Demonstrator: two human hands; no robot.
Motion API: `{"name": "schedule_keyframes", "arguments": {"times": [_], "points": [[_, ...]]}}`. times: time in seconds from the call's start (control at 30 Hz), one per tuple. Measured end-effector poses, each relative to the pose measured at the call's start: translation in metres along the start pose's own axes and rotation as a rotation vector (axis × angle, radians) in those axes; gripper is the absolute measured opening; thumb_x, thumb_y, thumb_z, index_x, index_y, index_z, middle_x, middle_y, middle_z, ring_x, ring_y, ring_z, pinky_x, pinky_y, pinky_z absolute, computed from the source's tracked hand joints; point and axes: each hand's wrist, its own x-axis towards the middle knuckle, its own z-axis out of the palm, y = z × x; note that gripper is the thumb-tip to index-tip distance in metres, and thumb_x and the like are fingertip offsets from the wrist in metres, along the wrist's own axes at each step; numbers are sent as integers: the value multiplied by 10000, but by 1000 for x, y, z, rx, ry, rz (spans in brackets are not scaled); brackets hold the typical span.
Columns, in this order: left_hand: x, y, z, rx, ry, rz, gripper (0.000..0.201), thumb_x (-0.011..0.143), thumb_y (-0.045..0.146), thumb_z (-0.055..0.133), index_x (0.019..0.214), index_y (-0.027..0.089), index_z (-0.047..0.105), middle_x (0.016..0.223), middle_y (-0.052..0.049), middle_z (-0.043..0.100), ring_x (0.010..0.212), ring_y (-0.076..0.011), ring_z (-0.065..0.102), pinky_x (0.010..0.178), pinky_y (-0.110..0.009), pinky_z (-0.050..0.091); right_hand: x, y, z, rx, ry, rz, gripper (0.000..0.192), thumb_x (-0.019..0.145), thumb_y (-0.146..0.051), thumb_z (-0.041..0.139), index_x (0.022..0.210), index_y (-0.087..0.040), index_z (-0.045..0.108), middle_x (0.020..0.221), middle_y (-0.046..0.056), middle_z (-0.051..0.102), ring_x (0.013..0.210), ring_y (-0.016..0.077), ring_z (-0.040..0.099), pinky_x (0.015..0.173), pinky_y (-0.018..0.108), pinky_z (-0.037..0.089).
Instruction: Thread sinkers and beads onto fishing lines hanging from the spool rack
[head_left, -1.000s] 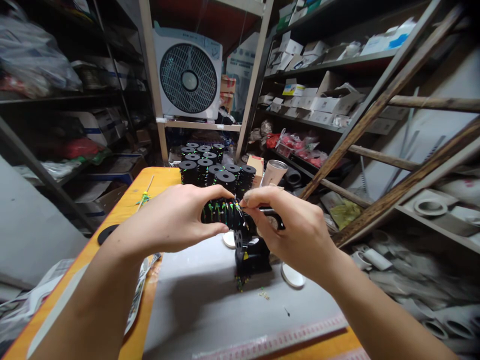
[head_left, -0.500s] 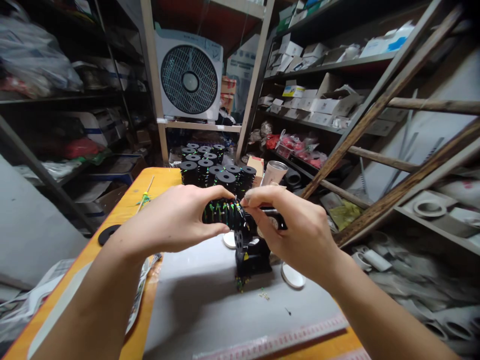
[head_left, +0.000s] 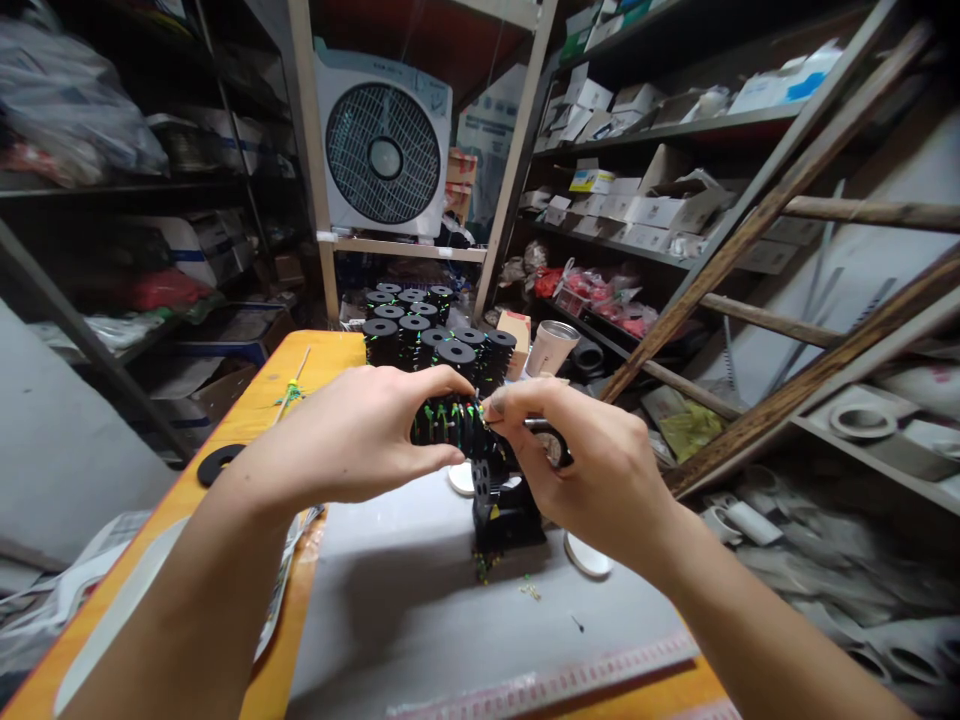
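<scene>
My left hand (head_left: 390, 425) is wrapped round a black ribbed spool (head_left: 444, 424) wound with thin line and bright green bits, thumb below and fingers above. At the spool's right end, my right hand (head_left: 574, 450) pinches with thumb and forefinger; what lies between the fingertips is too small to make out. Just under the spool is a black stand (head_left: 506, 515) with a round-holed side plate, partly hidden by my right hand. Small green and yellow bits (head_left: 486, 566) lie at its foot.
Several black spools (head_left: 456, 352) stand behind my hands, beside a metal cup (head_left: 553, 347). White lids (head_left: 587, 554) and a pink-marked ruler (head_left: 555, 678) lie on the grey mat (head_left: 405, 600). A black foam ring (head_left: 217, 464) is at left. Behind stands a box fan (head_left: 384, 145); a wooden ladder (head_left: 757, 220) leans right.
My right fingertips have shifted slightly at the spool's end, and the dark strand seen there is less visible. The left hand keeps its hold. The whole view has shifted slightly.
</scene>
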Motion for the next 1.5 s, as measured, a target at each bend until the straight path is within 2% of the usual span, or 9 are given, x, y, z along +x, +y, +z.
{"name": "schedule_keyframes", "arguments": {"times": [0.5, 0.73, 0.9, 1.03, 1.13, 1.23, 1.33, 1.4, 1.5], "points": [[-1, 1, 1, 3, 27, 13, 402, 822, 433, 648, 1211, 351, 592, 1026, 1, 783, 868, -268, 731, 721, -327, 503, -6, -4, 9, -63, -7, -174, 271, 887, 52, 442, 940, -192, 546, 883, 66, 707, 916, 190, 691, 884, 332, 585], [-1, 1, 2, 2, 6, 19, 350, 853, 428, 614, 1190, 341, 576, 891, 10, 764, 804, -258, 713, 646, -320, 473, -4, -8, 7, -250, -43, -330, 220, 928, 17, 448, 924, -116, 624, 837, 129, 722, 904, 250, 725, 932, 378, 608], [0, -2, 4, -7, 34, 38, 386, 829, 398, 632, 1209, 347, 588, 982, 9, 783, 832, -260, 728, 684, -321, 490, -5, -11, 7, -360, -56, -395, 242, 942, 12, 491, 890, -124, 684, 830, 126, 763, 886, 274, 765, 866, 381, 652], [2, -2, 4, -19, 28, 46, 401, 825, 413, 633, 1216, 332, 595, 1062, -4, 782, 894, -270, 736, 732, -331, 504, -9, -19, 1, -466, -115, -446, 176, 953, -31, 548, 952, -66, 721, 979, 183, 778, 1049, 323, 732, 905, 372, 635], [2, -2, 3, -21, 33, 57, 397, 830, 429, 629, 1212, 324, 600, 1124, -15, 771, 956, -281, 734, 780, -341, 508, -23, -22, -9, -494, -261, -393, 277, 983, -27, 455, 1150, 13, 672, 1231, 244, 694, 1268, 348, 594, 1046, 414, 540], [1, -4, 5, -6, 46, 33, 442, 814, 464, 644, 1230, 327, 589, 1154, -28, 766, 1008, -307, 726, 805, -364, 507, -56, -18, -19, -328, -366, -275, 366, 1001, -46, 393, 1295, -79, 607, 1343, 176, 642, 1321, 313, 537, 1062, 453, 511], [1, -7, 7, 7, 55, -20, 514, 782, 512, 668, 1251, 327, 571, 1187, -50, 758, 1053, -339, 711, 814, -391, 508, -104, -14, -23, -146, -372, 209, 221, 960, -102, 493, 1006, -195, 688, 1017, 98, 735, 948, 249, 687, 802, 419, 605], [2, -8, 7, -2, 50, -35, 520, 774, 521, 673, 1245, 324, 572, 1197, -57, 755, 1067, -347, 705, 809, -397, 512, -135, -14, -23, -133, -411, 368, 88, 906, -156, 606, 866, -207, 666, 845, 58, 703, 789, 227, 692, 643, 353, 608], [3, -8, 8, 4, 36, -46, 508, 765, 527, 675, 1221, 323, 582, 1182, -64, 758, 1069, -367, 701, 805, -418, 522, -170, -18, -20, -114, -413, 540, 69, 849, -191, 684, 810, -213, 631, 755, 13, 668, 669, 190, 684, 566, 291, 589]]}}
